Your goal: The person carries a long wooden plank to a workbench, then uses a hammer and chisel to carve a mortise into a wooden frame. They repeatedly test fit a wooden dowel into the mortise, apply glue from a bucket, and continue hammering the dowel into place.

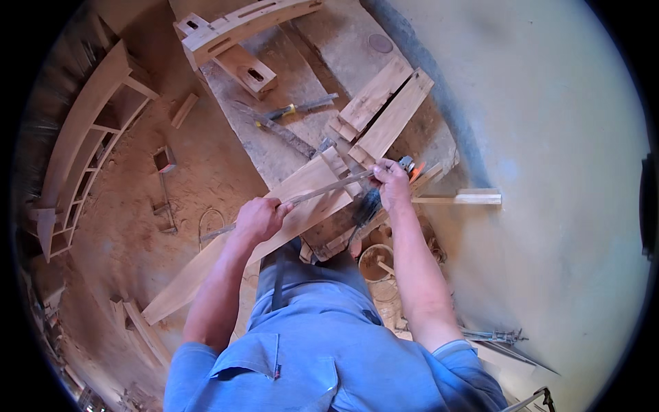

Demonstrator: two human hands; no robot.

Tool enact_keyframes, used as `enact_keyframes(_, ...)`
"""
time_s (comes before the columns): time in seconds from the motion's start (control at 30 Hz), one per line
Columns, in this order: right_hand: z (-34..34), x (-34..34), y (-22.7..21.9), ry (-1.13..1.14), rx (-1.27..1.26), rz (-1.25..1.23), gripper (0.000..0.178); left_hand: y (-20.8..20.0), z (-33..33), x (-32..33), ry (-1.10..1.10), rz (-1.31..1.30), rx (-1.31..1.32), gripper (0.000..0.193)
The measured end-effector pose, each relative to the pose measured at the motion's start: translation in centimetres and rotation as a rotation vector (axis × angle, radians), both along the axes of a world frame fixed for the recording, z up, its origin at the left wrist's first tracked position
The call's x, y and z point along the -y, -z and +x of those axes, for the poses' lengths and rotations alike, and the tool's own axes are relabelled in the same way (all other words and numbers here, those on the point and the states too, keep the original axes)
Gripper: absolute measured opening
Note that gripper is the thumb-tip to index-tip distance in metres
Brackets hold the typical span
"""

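A long, narrow grey-brown strip [329,187] runs slantwise between my hands; whether it is wood or metal I cannot tell. My left hand [259,218] is closed around it, and its end pokes out on the left. The right-hand end is pinched in the fingers of my right hand [391,180]. Beneath the strip lies a wide pale wooden board [189,283], slanting from the bench edge down to the lower left. Its upper end has a stepped cut, close to my right hand. Whether strip and board touch is unclear.
On the worn bench [257,141] lie a yellow-handled chisel [292,110], two short boards [388,113] and a curved slotted timber frame [254,26]. An orange-and-black power tool [414,169] sits right of my right hand. A bucket [374,263] stands below; a curved wooden cabinet frame [86,147] is left.
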State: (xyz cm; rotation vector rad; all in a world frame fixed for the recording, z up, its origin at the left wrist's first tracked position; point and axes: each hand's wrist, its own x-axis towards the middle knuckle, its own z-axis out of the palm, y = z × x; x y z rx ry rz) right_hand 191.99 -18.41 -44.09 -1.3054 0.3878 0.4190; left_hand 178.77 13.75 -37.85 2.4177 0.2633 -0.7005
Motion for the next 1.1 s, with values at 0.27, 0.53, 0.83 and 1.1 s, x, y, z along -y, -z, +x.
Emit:
enact_keyframes(0.27,-0.6,-3.1,0.7,0.078,-0.104,0.603,0.025,2.0,0.8,-1.4,-0.27,-0.625,-0.626,0.055)
enact_keyframes(0.53,3.4,-1.9,1.2,-0.04,-0.146,0.668,0.023,-0.1,1.5,1.7,-0.286,-0.315,-0.453,0.056)
enact_keyframes(0.83,6.4,-0.9,-2.6,-0.872,0.269,-0.492,0.026,-1.2,-0.1,2.8,-0.24,0.187,0.368,0.036)
enact_keyframes(1.1,10.0,-1.7,-5.8,-1.277,0.528,-0.938,0.032,0.4,3.2,2.4,-0.238,0.27,0.647,0.039)
